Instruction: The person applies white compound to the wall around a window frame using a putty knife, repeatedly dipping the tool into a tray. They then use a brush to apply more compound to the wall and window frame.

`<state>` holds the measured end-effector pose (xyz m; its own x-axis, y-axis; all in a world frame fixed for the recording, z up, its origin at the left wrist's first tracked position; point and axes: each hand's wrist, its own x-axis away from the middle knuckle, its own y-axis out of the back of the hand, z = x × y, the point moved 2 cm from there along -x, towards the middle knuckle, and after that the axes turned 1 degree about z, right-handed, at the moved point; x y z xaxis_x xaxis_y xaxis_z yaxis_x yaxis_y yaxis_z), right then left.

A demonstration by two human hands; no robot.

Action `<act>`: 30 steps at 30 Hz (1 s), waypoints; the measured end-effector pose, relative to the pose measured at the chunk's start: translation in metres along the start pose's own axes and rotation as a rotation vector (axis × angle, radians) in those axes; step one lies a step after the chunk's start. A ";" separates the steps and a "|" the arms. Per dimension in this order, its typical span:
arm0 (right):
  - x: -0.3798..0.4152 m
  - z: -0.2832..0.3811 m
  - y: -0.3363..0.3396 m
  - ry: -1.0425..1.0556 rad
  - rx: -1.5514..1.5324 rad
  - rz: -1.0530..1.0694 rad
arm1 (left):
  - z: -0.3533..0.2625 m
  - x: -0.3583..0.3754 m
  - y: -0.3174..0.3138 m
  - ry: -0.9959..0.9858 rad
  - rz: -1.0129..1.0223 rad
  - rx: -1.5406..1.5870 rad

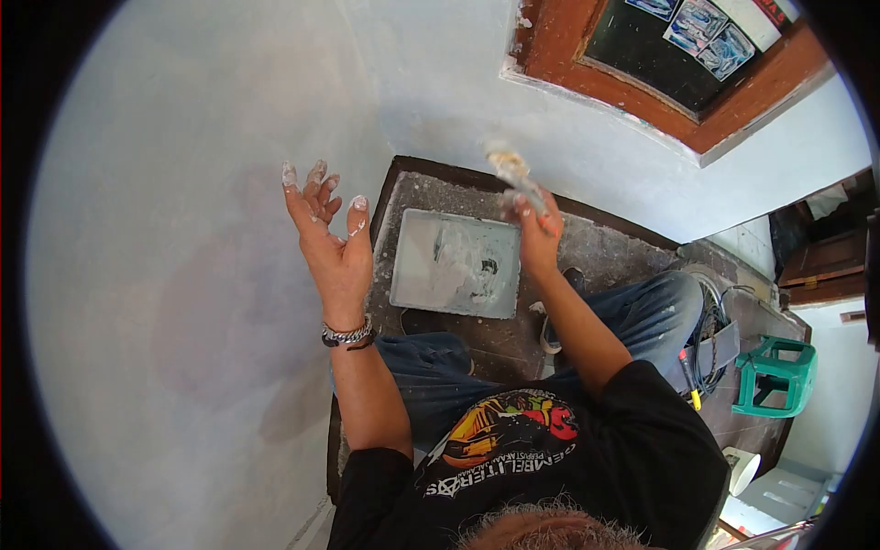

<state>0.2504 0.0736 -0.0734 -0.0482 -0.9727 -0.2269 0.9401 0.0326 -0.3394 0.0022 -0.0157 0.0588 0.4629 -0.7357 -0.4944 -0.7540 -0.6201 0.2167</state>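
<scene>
Head view: left hand [332, 243] raised, released and splayed; right hand [541, 234], stretched forward, grips a smeared tool [511, 170]

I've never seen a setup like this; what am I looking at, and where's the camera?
There's no machine here: one person works bare-handed, and the single picture comes from a camera worn on their head, looking forward and down. The left hand is raised and empty, its fingertips smeared white. The right hand grips a paste-smeared hand tool, too blurred to tell whether brush or scraper. Between the knees and the wall, a grey rectangular tray of pale paste lies on the floor.
</scene>
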 end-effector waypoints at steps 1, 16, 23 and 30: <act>-0.012 0.007 -0.008 0.035 0.023 -0.038 | 0.001 0.000 0.000 0.009 0.002 -0.006; -0.078 -0.004 -0.050 0.241 0.027 -0.274 | 0.004 0.001 0.001 0.048 0.026 -0.019; -0.089 -0.015 -0.055 0.249 0.015 -0.281 | 0.005 0.002 0.002 0.055 0.049 -0.013; -0.095 -0.024 -0.077 0.205 0.031 -0.317 | 0.006 0.003 0.002 0.037 0.042 -0.027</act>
<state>0.1748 0.1687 -0.0475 -0.4020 -0.8671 -0.2942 0.8772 -0.2726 -0.3953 -0.0008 -0.0179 0.0523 0.4487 -0.7705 -0.4528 -0.7604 -0.5954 0.2596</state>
